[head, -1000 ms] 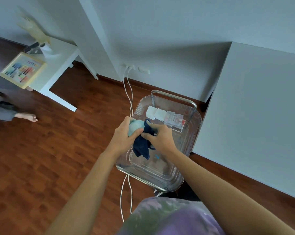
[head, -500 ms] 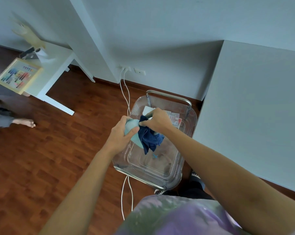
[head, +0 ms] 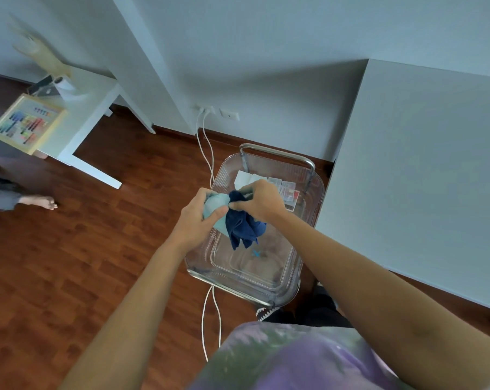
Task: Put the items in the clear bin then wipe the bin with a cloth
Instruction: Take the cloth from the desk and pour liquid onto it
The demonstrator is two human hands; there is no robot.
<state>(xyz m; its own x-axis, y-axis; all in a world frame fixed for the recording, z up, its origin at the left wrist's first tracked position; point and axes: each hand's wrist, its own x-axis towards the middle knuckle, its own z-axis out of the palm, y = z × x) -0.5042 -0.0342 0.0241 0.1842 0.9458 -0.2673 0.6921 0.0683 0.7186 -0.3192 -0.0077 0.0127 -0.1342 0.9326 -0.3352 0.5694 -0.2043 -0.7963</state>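
A clear bin [head: 290,280] sits on a metal-framed cart on the wood floor. At its far end lie several small white and clear boxes [head: 287,190], partly hidden by my right hand. Above the bin's left side, my left hand [head: 199,218] grips a pale blue-green object [head: 217,205]. My right hand [head: 259,199] pinches a dark blue cloth [head: 245,226] that hangs down against that object.
A grey table top [head: 424,175] fills the right side. Two white cables [head: 207,147] run from wall sockets past the cart. A white desk [head: 83,116] with a colourful framed board [head: 27,123] stands at left. Another person's bare foot [head: 42,202] rests on the floor.
My right hand has lifted from below the cloth to grip it from above, toward the bin's far end. The cloth now hangs lower against the pale object. My left hand stayed put.
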